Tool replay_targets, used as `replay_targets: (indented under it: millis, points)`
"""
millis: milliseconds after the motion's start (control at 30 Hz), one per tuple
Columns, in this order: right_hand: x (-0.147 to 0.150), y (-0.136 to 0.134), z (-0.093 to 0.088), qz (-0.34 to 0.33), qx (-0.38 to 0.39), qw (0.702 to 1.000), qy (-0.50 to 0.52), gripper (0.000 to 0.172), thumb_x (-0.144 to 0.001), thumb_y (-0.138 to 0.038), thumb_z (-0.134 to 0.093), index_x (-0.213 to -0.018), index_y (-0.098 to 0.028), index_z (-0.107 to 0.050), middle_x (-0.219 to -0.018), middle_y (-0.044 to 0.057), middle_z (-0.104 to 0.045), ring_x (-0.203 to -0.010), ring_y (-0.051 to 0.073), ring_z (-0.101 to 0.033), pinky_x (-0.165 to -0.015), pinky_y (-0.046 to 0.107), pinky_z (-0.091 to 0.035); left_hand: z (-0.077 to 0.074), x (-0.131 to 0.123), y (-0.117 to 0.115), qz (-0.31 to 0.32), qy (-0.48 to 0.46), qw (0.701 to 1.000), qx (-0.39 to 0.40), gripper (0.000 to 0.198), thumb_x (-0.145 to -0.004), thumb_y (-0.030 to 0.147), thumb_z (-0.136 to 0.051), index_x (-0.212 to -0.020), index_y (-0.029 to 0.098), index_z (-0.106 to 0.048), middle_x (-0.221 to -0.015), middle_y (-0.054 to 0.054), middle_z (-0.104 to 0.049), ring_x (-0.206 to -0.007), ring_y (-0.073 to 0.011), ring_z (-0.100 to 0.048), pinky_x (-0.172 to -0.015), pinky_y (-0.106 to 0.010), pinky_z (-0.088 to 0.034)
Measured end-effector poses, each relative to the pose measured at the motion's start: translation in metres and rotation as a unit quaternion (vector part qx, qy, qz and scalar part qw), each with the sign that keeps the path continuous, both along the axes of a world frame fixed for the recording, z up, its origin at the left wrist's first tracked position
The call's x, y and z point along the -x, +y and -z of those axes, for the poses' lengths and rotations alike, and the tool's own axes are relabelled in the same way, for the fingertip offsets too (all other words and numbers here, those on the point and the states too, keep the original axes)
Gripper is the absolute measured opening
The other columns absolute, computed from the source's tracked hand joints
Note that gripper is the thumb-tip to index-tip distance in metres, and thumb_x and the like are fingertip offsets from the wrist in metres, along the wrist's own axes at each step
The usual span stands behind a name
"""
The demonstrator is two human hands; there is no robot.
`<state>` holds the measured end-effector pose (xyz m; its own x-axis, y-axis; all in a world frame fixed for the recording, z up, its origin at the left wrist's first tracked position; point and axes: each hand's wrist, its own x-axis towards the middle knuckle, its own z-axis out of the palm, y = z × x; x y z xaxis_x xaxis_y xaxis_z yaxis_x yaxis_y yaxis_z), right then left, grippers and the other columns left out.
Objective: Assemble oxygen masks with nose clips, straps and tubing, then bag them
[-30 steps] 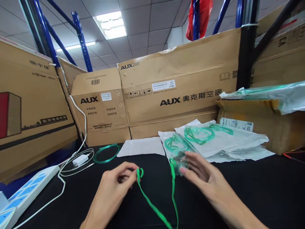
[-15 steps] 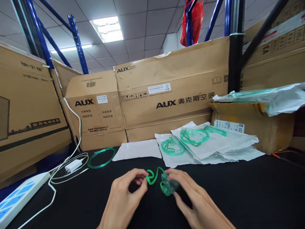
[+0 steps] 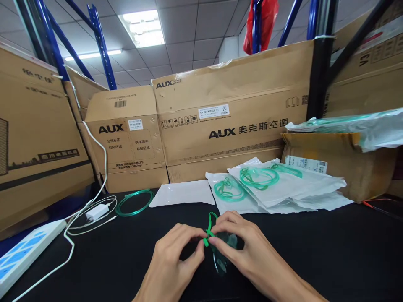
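Observation:
Between my hands is a green elastic strap (image 3: 210,226), with a loop of it standing up above my fingertips. My left hand (image 3: 178,256) pinches the strap near its end. The thumb and fingers of my right hand (image 3: 241,241) close on the same strap, almost touching the left fingertips. A clear, greenish oxygen mask (image 3: 219,260) hangs below and behind the right fingers, partly hidden by them. Behind, a coil of green tubing (image 3: 135,203) lies on the black table surface (image 3: 116,260), near a flat white sheet or pouch (image 3: 182,193).
White pouches (image 3: 283,191) with coiled green tubing are stacked at the back right, beside a cardboard box (image 3: 340,167) with another pouch on top. A power strip (image 3: 31,251), white cables and an adapter (image 3: 97,212) occupy the left. Large AUX cartons (image 3: 233,94) stand behind.
My right hand has moved from the mask body to the strap and now pinches it beside my left fingertips. The left hand shifted slightly right. The mask has dropped lower.

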<state>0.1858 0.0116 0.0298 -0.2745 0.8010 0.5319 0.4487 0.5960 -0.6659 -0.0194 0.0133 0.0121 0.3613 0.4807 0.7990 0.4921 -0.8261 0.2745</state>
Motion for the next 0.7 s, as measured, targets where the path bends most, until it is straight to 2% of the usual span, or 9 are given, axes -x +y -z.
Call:
replay_targets:
  millis: [100, 200, 400, 500, 567, 633, 700]
  points:
    - [-0.001, 0.003, 0.003, -0.008, 0.006, 1.000, 0.016, 0.010, -0.093, -0.018, -0.069, -0.085, -0.023, -0.075, -0.087, 0.002, -0.070, -0.084, 0.021, -0.068, -0.078, 0.034, -0.051, -0.002, 0.000, -0.003, -0.017, 0.004, 0.999, 0.037, 0.022, -0.095, 0.006, -0.063, -0.103, 0.025, -0.071, -0.096, 0.004, -0.078, -0.084, -0.0153, -0.074, -0.079, -0.027, -0.056]
    - [-0.005, 0.002, 0.005, -0.011, 0.006, 0.999, 0.030, 0.008, -0.091, -0.020, -0.073, -0.084, -0.023, -0.075, -0.085, 0.001, -0.071, -0.083, 0.020, -0.067, -0.077, 0.033, -0.050, -0.004, 0.001, -0.005, -0.028, 0.001, 0.997, 0.074, 0.022, -0.097, 0.011, -0.063, -0.104, 0.027, -0.076, -0.103, 0.002, -0.079, -0.092, -0.0184, -0.075, -0.086, -0.031, -0.057]
    - [-0.001, -0.002, 0.004, -0.033, -0.018, 0.998, 0.045, 0.013, -0.095, -0.026, -0.072, -0.084, -0.024, -0.079, -0.088, 0.002, -0.078, -0.087, 0.021, -0.071, -0.080, 0.033, -0.054, 0.000, 0.000, -0.003, -0.013, -0.014, 0.995, 0.095, 0.018, -0.100, 0.023, -0.072, -0.112, 0.033, -0.081, -0.110, 0.002, -0.081, -0.098, -0.0199, -0.075, -0.087, -0.031, -0.060]
    - [0.004, -0.001, 0.006, -0.039, -0.032, 0.998, 0.041, 0.020, -0.098, -0.028, -0.070, -0.081, -0.025, -0.081, -0.083, 0.002, -0.078, -0.084, 0.022, -0.070, -0.078, 0.035, -0.055, 0.003, -0.005, -0.002, 0.004, -0.058, 0.995, 0.085, 0.016, -0.098, 0.021, -0.074, -0.106, 0.031, -0.083, -0.105, 0.001, -0.081, -0.095, -0.0192, -0.074, -0.085, -0.030, -0.059]
    - [0.004, -0.003, 0.007, -0.045, -0.036, 0.998, 0.033, 0.018, -0.096, -0.023, -0.072, -0.081, -0.025, -0.082, -0.082, 0.002, -0.078, -0.083, 0.022, -0.070, -0.078, 0.034, -0.056, 0.004, -0.007, -0.003, 0.013, -0.090, 0.993, 0.075, 0.016, -0.096, 0.017, -0.076, -0.101, 0.030, -0.083, -0.100, 0.002, -0.082, -0.092, -0.0185, -0.074, -0.085, -0.029, -0.058]
    - [-0.001, -0.007, 0.008, -0.046, -0.043, 0.998, 0.021, 0.015, -0.095, -0.018, -0.073, -0.094, -0.028, -0.084, -0.089, 0.001, -0.080, -0.089, 0.022, -0.071, -0.080, 0.034, -0.057, 0.004, -0.009, -0.005, 0.011, -0.106, 0.991, 0.076, 0.017, -0.094, 0.013, -0.075, -0.098, 0.029, -0.081, -0.097, 0.003, -0.082, -0.090, -0.0174, -0.074, -0.084, -0.028, -0.057]
    - [-0.011, -0.013, 0.011, -0.021, -0.065, 0.998, 0.003, 0.024, -0.096, -0.020, -0.070, -0.115, -0.031, -0.081, -0.106, 0.003, -0.080, -0.101, 0.023, -0.072, -0.088, 0.035, -0.060, 0.003, -0.009, -0.007, -0.003, -0.102, 0.991, 0.091, 0.017, -0.094, 0.013, -0.072, -0.097, 0.028, -0.078, -0.098, 0.004, -0.082, -0.089, -0.0168, -0.074, -0.081, -0.027, -0.056]
